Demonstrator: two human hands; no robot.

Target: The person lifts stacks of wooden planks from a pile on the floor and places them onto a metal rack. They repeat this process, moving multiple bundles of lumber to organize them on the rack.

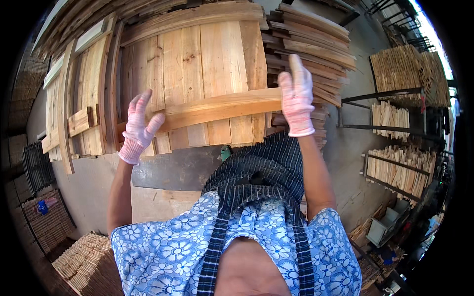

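A long wooden batten [222,106] lies across a row of flat boards [182,61] in front of me. My left hand [139,126], in a pinkish-white knit glove, is beside the batten's left part with thumb and fingers spread; whether it touches the wood I cannot tell. At the batten's right end is my right hand [297,98], gloved the same way. Its fingers stretch away from me and its palm side appears against the end of the wood. Neither hand is wrapped round anything. Along the far side of the boards runs another batten [197,19].
Stacked thin boards [311,44] stand just right of the panel. Crossed planks [81,98] lie at its left. Racks of wood strips [400,170] line the right side, with dark metal bars [385,93] sticking out. More bundled strips [86,264] are at lower left.
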